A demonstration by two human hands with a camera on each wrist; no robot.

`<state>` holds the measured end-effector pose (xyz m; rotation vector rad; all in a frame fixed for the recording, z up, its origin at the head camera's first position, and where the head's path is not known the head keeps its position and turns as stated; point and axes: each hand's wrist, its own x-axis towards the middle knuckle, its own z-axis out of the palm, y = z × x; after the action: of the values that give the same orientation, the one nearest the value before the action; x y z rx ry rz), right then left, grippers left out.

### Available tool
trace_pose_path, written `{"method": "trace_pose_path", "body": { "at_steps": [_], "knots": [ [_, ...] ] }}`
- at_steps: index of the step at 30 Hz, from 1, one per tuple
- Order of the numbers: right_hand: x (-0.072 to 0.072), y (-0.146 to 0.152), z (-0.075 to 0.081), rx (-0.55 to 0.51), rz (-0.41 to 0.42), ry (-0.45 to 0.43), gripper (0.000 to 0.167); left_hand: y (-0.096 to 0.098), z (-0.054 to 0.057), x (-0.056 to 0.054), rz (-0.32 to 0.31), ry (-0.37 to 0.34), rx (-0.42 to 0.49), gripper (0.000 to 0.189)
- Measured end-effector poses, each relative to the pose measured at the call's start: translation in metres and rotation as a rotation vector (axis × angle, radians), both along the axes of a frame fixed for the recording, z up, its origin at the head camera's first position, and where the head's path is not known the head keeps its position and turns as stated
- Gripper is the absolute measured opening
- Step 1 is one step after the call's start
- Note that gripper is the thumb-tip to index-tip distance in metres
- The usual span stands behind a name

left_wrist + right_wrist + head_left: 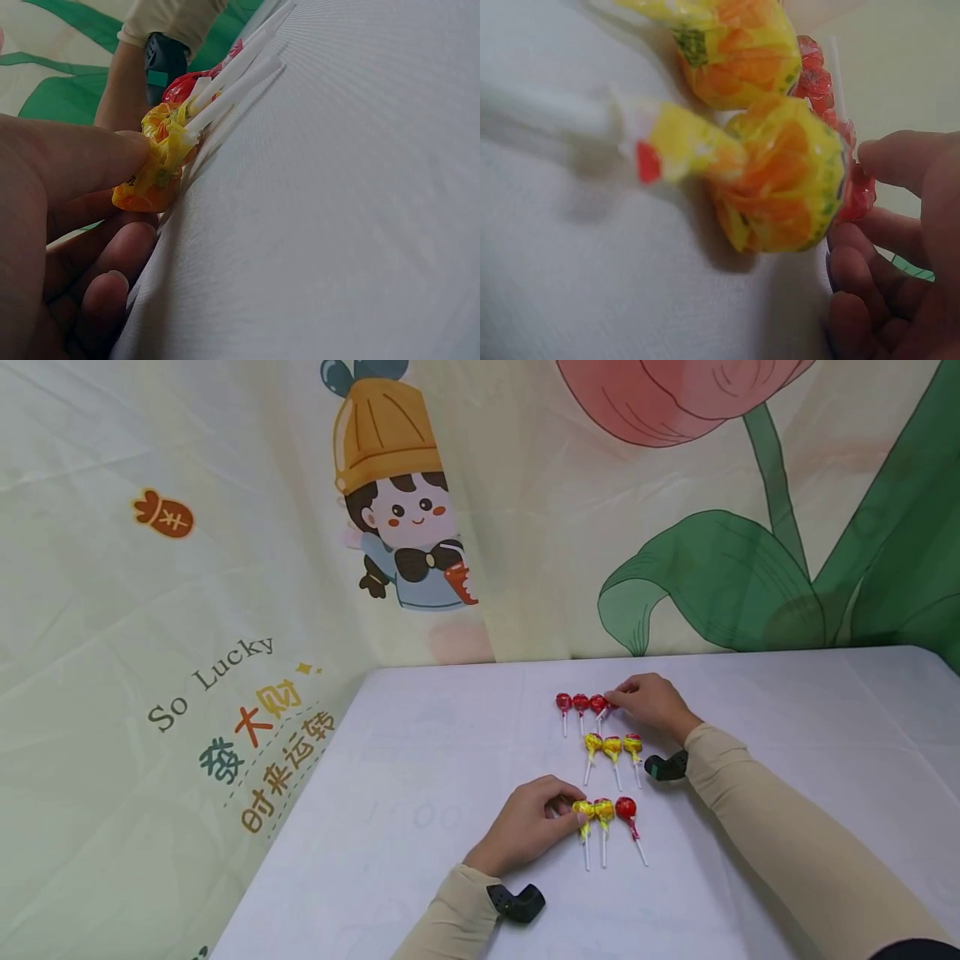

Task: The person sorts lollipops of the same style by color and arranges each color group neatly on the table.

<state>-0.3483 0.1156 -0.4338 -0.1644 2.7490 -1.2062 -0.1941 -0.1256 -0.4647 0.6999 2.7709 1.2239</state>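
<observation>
My left hand pinches the leftmost yellow-wrapped lollipop of the front row between thumb and fingers. Right beside it lie another yellow lollipop and a red lollipop, sticks toward me. At the back row's right end, my right hand pinches a red lollipop, mostly hidden by the fingers in the head view. More red lollipops lie to its left. Between the hands is a middle row of three yellow lollipops; one yellow lollipop looms large and blurred in the right wrist view.
A white cloth covers the table, with its left edge slanting toward me. Behind it hangs a printed backdrop with a cartoon figure and flower. Black wrist devices sit on both cuffs, the right one close to the middle row.
</observation>
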Motion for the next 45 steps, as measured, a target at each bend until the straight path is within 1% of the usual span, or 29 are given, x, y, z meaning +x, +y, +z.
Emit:
{"method": "trace_pose_path", "body": {
  "at_steps": [5, 12, 15, 18, 22, 29, 37, 45],
  "knots": [
    [0.001, 0.002, 0.0, -0.01, 0.011, -0.007, 0.042, 0.001, 0.002, 0.0, -0.003, 0.007, -0.002, 0.019],
    [0.001, 0.008, -0.005, -0.056, 0.02, -0.016, 0.041, 0.002, 0.002, 0.001, 0.005, -0.014, -0.006, 0.019],
    [0.002, 0.009, -0.006, -0.078, 0.02, -0.012, 0.039, 0.001, 0.002, 0.001, 0.008, -0.008, -0.006, 0.019],
    [0.003, 0.009, -0.008, -0.087, 0.027, -0.002, 0.039, 0.001, 0.001, 0.002, 0.009, 0.0, -0.008, 0.019],
    [0.002, 0.01, -0.01, -0.096, 0.04, 0.0, 0.038, 0.001, 0.001, 0.002, 0.009, -0.006, -0.008, 0.019],
    [0.003, 0.011, -0.011, -0.096, 0.062, 0.007, 0.038, 0.0, 0.0, 0.001, 0.007, -0.005, -0.01, 0.019],
    [0.003, 0.009, -0.012, -0.065, 0.039, 0.034, 0.041, -0.001, -0.001, 0.0, 0.011, -0.003, -0.014, 0.019],
    [0.002, 0.008, -0.015, -0.06, 0.026, 0.045, 0.038, -0.001, -0.001, 0.001, 0.007, -0.004, -0.006, 0.019]
  ]
}}
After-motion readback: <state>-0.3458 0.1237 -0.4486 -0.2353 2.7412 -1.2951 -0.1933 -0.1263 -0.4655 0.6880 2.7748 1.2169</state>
